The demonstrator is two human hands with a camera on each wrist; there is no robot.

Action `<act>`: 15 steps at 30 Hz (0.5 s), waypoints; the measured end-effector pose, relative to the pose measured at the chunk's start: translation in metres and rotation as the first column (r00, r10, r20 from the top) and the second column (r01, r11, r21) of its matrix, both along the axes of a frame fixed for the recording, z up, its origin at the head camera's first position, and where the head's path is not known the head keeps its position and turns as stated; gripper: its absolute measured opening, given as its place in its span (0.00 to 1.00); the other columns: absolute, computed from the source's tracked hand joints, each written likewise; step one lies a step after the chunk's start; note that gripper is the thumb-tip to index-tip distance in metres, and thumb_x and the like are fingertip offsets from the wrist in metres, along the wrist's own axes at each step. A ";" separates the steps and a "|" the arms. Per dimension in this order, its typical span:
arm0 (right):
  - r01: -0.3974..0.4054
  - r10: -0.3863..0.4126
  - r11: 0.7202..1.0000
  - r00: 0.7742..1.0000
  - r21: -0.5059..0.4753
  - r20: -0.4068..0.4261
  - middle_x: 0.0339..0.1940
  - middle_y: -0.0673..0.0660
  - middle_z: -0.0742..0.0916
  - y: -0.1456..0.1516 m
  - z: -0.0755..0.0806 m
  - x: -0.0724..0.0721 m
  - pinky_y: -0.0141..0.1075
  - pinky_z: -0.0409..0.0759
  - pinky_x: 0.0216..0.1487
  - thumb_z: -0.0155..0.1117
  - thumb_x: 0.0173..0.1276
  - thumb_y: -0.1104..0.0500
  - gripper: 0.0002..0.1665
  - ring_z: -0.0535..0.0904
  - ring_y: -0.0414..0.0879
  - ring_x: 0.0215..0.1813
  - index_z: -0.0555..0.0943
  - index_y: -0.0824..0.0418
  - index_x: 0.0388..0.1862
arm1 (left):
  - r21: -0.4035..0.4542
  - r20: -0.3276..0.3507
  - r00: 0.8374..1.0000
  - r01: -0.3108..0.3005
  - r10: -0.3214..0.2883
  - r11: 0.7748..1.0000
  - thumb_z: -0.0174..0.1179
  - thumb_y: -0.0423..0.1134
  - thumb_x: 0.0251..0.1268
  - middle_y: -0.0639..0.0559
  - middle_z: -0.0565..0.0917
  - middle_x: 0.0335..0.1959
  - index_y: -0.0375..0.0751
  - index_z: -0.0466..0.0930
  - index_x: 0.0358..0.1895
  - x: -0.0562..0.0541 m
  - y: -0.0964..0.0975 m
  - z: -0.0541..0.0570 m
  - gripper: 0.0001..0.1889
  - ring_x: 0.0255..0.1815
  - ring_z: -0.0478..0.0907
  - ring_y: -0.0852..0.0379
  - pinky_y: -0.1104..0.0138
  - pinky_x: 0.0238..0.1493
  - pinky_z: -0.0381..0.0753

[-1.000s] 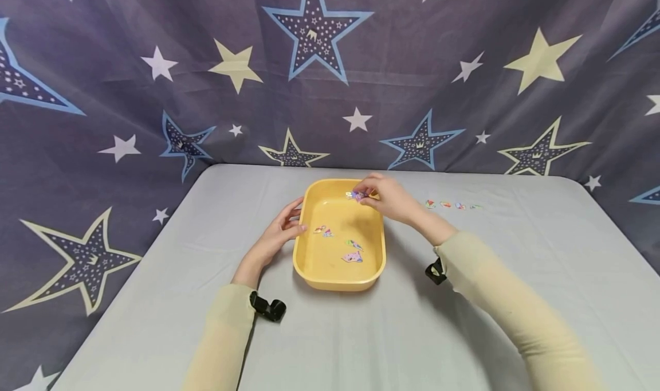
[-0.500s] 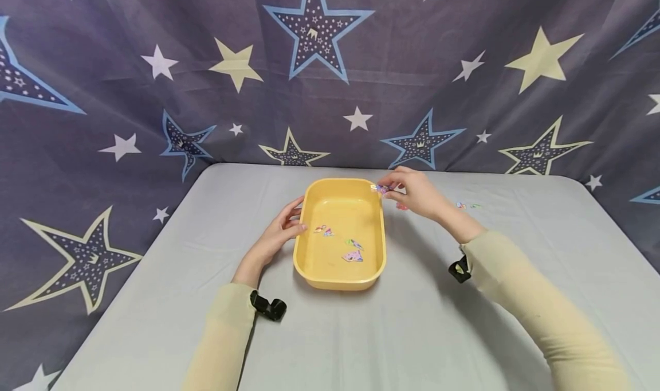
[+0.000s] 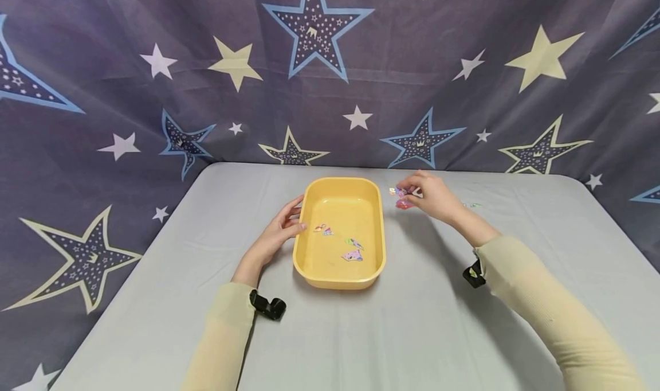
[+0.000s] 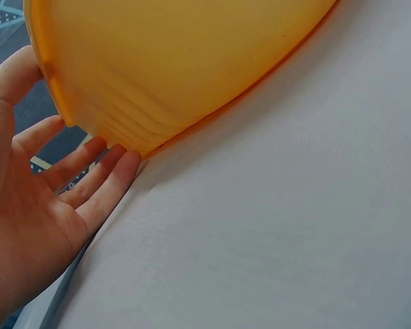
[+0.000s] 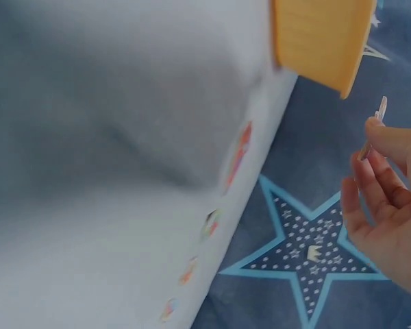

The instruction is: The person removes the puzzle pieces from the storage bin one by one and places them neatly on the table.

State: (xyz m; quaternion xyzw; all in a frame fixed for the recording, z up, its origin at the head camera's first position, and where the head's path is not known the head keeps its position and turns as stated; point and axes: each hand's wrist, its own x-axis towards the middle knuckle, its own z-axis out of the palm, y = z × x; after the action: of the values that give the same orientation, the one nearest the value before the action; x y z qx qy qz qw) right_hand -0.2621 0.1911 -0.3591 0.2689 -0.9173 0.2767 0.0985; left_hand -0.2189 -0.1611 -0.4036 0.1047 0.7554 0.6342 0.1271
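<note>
In the head view my left hand [image 3: 278,233] holds the left side of a yellow rectangular tray [image 3: 340,282], its thumb over the rim. The left wrist view shows the fingers [image 4: 99,199] against the tray's outer wall. Right of the tray, above the table, my right hand [image 3: 433,196] pinches a small flat purple-and-white cut-out piece [image 3: 394,191] between thumb and fingertips. From the right wrist view this piece [image 5: 381,110] appears edge-on. A red flat piece [image 3: 404,205] lies on the table just below the right fingertips. Inside the tray are several colourful cut-out pieces [image 3: 353,255].
A row of flat pieces runs along the table beyond my right hand, partly hidden by it; a green one [image 3: 475,206] is at its end. The pale cloth-covered table [image 3: 350,339] meets a dark curtain [image 3: 361,144] with stars behind.
My right hand has moved right, out from over the tray and past its rim, carrying the pinched cut-out piece to above the table. The left hand and tray stay where they were.
</note>
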 end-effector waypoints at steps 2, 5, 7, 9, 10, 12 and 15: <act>0.008 -0.008 1.000 1.000 0.007 0.008 0.38 0.59 0.81 0.004 -0.004 -0.001 0.44 0.77 0.43 0.64 0.54 0.69 0.15 0.78 0.50 0.39 0.81 0.66 0.43 | 0.000 0.001 1.000 0.002 -0.002 1.000 0.54 0.35 0.60 0.38 0.60 0.65 0.51 0.51 0.71 0.000 0.000 0.000 0.35 0.59 0.65 0.44 0.60 0.55 0.70; 0.022 -0.022 1.000 0.999 0.022 0.026 0.38 0.59 0.81 0.009 -0.011 -0.001 0.43 0.77 0.42 0.64 0.55 0.69 0.15 0.78 0.50 0.39 0.81 0.66 0.43 | 0.001 -0.001 1.000 0.004 -0.004 1.000 0.54 0.35 0.60 0.37 0.60 0.65 0.51 0.51 0.71 0.000 -0.001 0.000 0.36 0.60 0.65 0.43 0.60 0.54 0.71; 0.029 -0.031 0.999 0.999 0.036 0.038 0.37 0.59 0.81 0.012 -0.014 -0.001 0.43 0.77 0.42 0.63 0.55 0.69 0.14 0.78 0.50 0.39 0.81 0.65 0.43 | 0.001 -0.003 1.000 0.004 -0.004 1.000 0.54 0.36 0.59 0.37 0.60 0.65 0.51 0.51 0.71 0.000 -0.001 0.000 0.36 0.60 0.65 0.43 0.60 0.55 0.71; 0.032 -0.034 0.998 0.998 0.052 0.048 0.37 0.59 0.81 0.015 -0.017 -0.001 0.43 0.76 0.42 0.64 0.56 0.68 0.13 0.78 0.50 0.39 0.81 0.65 0.42 | 0.001 -0.003 1.000 0.004 -0.004 1.000 0.55 0.36 0.59 0.37 0.60 0.65 0.51 0.51 0.71 0.000 -0.001 0.000 0.36 0.60 0.65 0.43 0.59 0.55 0.70; 0.034 -0.037 0.998 0.998 0.061 0.053 0.37 0.59 0.81 0.016 -0.018 -0.001 0.43 0.76 0.42 0.64 0.56 0.68 0.13 0.78 0.50 0.39 0.81 0.65 0.42 | 0.000 -0.003 1.000 0.004 -0.004 1.000 0.55 0.36 0.59 0.37 0.60 0.65 0.51 0.51 0.71 0.000 -0.001 0.000 0.36 0.60 0.65 0.43 0.59 0.55 0.70; 0.035 -0.040 0.996 0.997 0.081 0.061 0.37 0.59 0.81 0.018 -0.021 -0.001 0.44 0.76 0.43 0.64 0.56 0.68 0.13 0.78 0.51 0.39 0.81 0.65 0.42 | -0.004 -0.003 1.000 0.004 -0.004 1.000 0.54 0.36 0.60 0.37 0.59 0.65 0.51 0.51 0.71 0.000 -0.001 0.000 0.36 0.60 0.65 0.43 0.58 0.56 0.70; 0.036 -0.044 0.994 0.996 0.104 0.073 0.37 0.59 0.81 0.020 -0.024 0.001 0.44 0.76 0.43 0.64 0.55 0.68 0.13 0.78 0.51 0.40 0.81 0.65 0.42 | -0.002 -0.006 1.000 0.006 -0.006 1.000 0.54 0.36 0.60 0.37 0.60 0.65 0.51 0.50 0.71 0.000 -0.001 0.000 0.36 0.59 0.65 0.43 0.58 0.55 0.71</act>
State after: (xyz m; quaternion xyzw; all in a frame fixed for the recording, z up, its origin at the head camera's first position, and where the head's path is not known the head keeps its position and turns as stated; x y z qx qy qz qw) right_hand -0.2615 0.2107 -0.3835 0.2446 -0.9386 0.2370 0.0555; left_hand -0.2193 -0.1618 -0.4038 0.1088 0.7562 0.6326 0.1269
